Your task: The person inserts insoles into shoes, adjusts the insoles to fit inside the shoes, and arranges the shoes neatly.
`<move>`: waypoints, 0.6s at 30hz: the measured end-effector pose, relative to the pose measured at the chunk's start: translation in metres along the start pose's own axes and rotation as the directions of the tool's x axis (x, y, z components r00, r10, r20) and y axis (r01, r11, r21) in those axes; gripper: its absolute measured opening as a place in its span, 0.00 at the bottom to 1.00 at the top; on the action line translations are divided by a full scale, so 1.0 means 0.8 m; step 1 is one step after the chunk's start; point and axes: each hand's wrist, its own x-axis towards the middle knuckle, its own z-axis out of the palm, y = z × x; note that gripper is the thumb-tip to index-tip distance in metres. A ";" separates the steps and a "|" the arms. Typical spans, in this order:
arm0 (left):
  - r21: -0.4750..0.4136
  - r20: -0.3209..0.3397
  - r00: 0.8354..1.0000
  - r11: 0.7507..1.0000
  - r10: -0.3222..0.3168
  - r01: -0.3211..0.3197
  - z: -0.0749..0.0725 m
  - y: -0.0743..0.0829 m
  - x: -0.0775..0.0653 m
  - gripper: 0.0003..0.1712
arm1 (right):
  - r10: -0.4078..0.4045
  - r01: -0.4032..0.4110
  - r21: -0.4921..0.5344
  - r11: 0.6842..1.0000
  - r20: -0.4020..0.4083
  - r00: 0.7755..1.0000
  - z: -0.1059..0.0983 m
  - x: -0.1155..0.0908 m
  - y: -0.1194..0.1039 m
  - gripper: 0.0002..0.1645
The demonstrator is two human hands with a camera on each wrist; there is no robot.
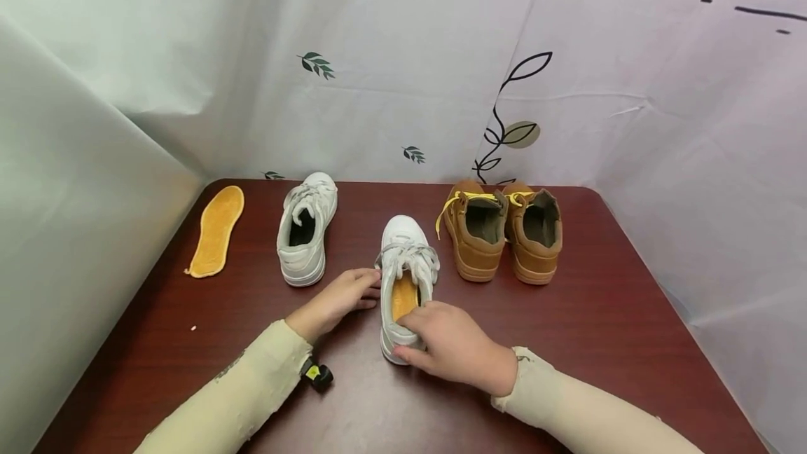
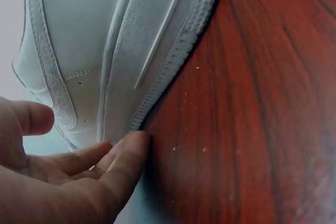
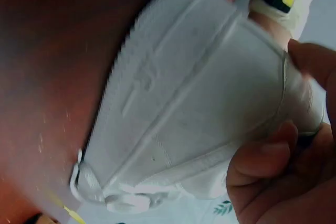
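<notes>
Right hand (image 1: pixel 450 342) pinches heel (image 1: pixel 394 336) of white shoe (image 1: pixel 403 237), left hand (image 1: pixel 343 298), fingers extended, beside it at nine o'clock, brown shoes (image 1: pixel 476 254) at two.

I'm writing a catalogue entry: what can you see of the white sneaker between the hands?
The white sneaker looks smooth and leather-like, with stitched seams, pale laces and a ridged sole. It sits upright on the reddish-brown table, toe facing away, with a yellow-orange insole visible inside. The right hand pinches its heel; the left hand's fingertips appear to touch its left side.
</notes>
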 end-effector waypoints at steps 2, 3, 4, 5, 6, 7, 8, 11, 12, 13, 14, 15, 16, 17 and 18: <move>-0.003 0.016 1.000 1.000 -0.007 0.007 0.000 -0.001 0.000 0.27 | -0.018 0.018 0.014 1.000 -0.017 1.000 0.003 -0.002 -0.001 0.18; -0.006 0.026 1.000 1.000 -0.008 0.008 0.000 -0.002 0.000 0.27 | -0.023 0.023 0.016 1.000 -0.027 0.999 0.004 -0.002 -0.002 0.18; -0.014 0.032 0.999 1.000 -0.010 0.011 0.000 -0.003 0.000 0.27 | -0.027 0.027 0.017 0.999 -0.036 0.999 0.005 -0.003 -0.002 0.18; -0.025 0.039 0.999 1.000 -0.011 0.012 -0.001 -0.004 0.000 0.27 | -0.029 0.030 0.014 0.999 -0.042 0.999 0.006 -0.003 -0.003 0.18; -0.034 0.044 0.999 0.999 -0.013 0.014 -0.001 -0.005 -0.001 0.28 | -0.031 0.032 0.010 0.999 -0.046 0.998 0.006 -0.004 -0.004 0.17; -0.043 0.050 0.999 0.999 -0.014 0.016 -0.001 -0.006 -0.001 0.28 | -0.031 0.032 0.005 0.999 -0.049 0.998 0.007 -0.005 -0.005 0.17; -0.056 0.054 0.998 0.998 -0.017 0.020 0.000 -0.007 -0.002 0.28 | -0.032 0.032 -0.002 0.999 -0.051 0.998 0.008 -0.006 -0.006 0.18; -0.084 0.063 0.998 0.996 -0.026 0.031 0.001 -0.008 -0.005 0.30 | -0.038 0.036 -0.020 0.999 -0.070 0.997 0.012 -0.011 -0.009 0.18; -0.090 0.063 0.998 0.995 -0.027 0.033 0.001 -0.007 -0.006 0.30 | -0.043 0.041 -0.027 0.999 -0.081 0.996 0.013 -0.012 -0.010 0.18; -0.096 0.065 0.998 0.995 -0.026 0.033 0.001 -0.007 -0.007 0.31 | -0.050 0.047 -0.036 0.998 -0.092 0.994 0.014 -0.014 -0.011 0.18; -0.104 0.063 0.998 0.994 -0.031 0.038 0.002 -0.007 -0.009 0.31 | -0.058 0.054 -0.043 0.998 -0.105 0.993 0.015 -0.016 -0.011 0.18; -0.109 0.065 0.997 0.993 -0.028 0.035 0.002 -0.007 -0.010 0.32 | -0.068 0.062 -0.049 0.997 -0.119 0.991 0.016 -0.017 -0.012 0.19; -0.118 0.064 0.998 0.992 -0.029 0.036 0.003 -0.007 -0.011 0.32 | -0.079 0.072 -0.056 0.996 -0.132 0.988 0.017 -0.018 -0.013 0.19; -0.129 0.065 0.998 0.991 -0.024 0.032 0.003 -0.007 -0.012 0.32 | -0.092 0.084 -0.060 0.995 -0.145 0.985 0.017 -0.020 -0.013 0.19; -0.141 0.060 0.998 0.990 -0.020 0.029 0.004 -0.007 -0.014 0.32 | -0.105 0.096 -0.065 0.993 -0.154 0.983 0.018 -0.020 -0.014 0.19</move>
